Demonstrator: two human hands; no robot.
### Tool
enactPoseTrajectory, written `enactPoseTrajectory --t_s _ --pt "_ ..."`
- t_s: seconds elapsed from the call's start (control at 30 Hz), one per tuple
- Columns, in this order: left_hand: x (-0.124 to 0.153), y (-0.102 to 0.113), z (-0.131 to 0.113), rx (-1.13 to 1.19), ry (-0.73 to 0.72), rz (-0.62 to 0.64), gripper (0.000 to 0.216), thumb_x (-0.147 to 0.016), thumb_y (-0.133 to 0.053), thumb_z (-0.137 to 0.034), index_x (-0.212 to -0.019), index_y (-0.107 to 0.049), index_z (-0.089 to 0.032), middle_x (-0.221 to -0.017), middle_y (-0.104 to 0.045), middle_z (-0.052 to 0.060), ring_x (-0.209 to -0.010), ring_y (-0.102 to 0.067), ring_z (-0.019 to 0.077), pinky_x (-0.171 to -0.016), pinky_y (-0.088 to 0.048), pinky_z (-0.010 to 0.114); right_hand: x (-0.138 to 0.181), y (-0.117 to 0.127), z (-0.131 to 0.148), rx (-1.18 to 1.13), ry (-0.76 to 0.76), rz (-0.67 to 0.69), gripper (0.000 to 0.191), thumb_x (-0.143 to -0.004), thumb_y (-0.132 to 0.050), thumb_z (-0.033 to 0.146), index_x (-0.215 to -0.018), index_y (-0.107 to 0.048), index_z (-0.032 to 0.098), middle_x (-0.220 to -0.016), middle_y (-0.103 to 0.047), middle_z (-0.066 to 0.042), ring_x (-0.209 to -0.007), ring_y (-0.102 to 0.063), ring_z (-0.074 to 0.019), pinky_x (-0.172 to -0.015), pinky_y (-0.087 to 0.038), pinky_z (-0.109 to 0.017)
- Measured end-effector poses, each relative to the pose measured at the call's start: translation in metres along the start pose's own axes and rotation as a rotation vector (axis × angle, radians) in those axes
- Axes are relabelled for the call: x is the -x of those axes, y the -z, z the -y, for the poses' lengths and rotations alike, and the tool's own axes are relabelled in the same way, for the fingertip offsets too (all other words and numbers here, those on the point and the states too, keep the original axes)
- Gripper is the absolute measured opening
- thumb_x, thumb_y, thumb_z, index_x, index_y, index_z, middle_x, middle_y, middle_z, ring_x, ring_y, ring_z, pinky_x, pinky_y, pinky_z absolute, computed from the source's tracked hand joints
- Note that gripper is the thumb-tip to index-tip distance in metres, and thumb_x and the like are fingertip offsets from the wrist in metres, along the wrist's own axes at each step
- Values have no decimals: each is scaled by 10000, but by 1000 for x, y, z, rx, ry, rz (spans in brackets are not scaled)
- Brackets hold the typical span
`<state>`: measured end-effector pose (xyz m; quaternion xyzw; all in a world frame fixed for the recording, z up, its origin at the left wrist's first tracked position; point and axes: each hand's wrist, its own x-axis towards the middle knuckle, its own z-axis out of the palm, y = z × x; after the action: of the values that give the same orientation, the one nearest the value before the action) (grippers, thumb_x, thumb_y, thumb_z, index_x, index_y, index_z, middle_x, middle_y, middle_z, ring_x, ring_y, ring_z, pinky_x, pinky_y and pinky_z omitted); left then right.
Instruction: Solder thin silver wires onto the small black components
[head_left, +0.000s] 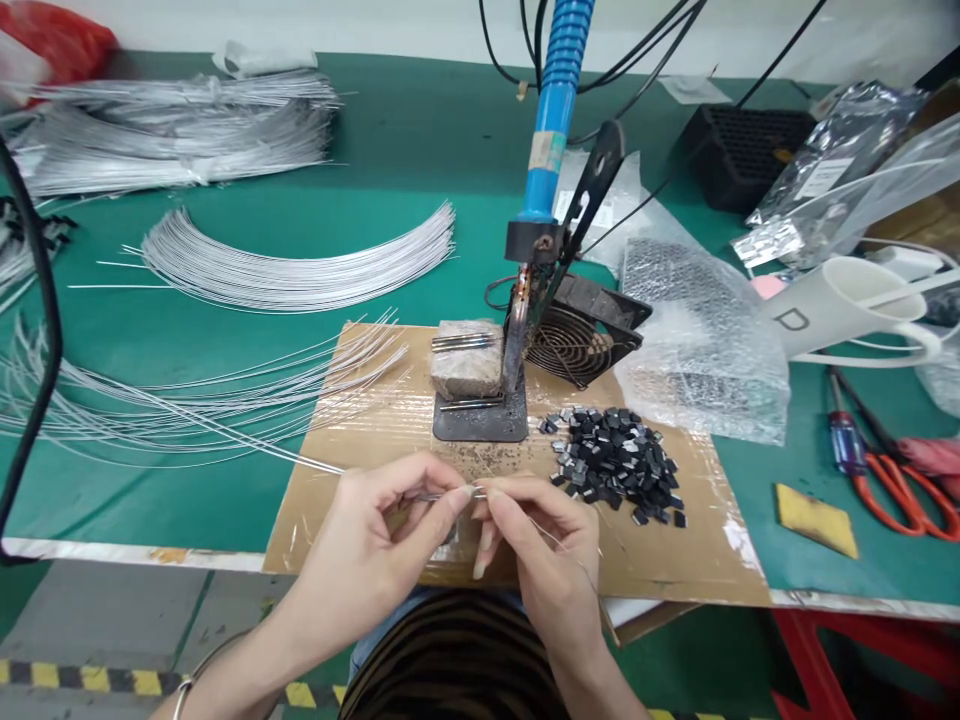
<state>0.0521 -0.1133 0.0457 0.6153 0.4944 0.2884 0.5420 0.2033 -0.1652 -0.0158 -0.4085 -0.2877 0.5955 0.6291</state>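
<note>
A white mug [847, 305] bears a dark letter "D"; the label on the silver foil bag [825, 180] is too small to read. The green tabletop [390, 150] carries a taped cardboard sheet [375, 440]. Above its near edge, the left hand [382, 540] and right hand [544, 545] each pinch a thin wire [247, 440], fingertips nearly touching. Whatever small part sits between the grips is hidden.

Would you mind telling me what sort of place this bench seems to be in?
Probably a small electronics assembly workshop: a blue-handled soldering iron fixed in a stand, a small fan behind it, bundles of thin silver wires on the green bench, and a pile of small black parts.
</note>
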Motion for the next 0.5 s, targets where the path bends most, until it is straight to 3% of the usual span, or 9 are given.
enactPoseTrajectory --t_s 0.5 --pt "3 0 0 -96 46 46 278 -962 -627 -365 -783 -707 -168 -606 -587 -16 -527 -412 99 -474 -309 202 -2 5 6 -109 -170 21 92 -895 -837 301 -868 -846 214 -692 -762 10 -454 -664 -70 -477 -561 -149"
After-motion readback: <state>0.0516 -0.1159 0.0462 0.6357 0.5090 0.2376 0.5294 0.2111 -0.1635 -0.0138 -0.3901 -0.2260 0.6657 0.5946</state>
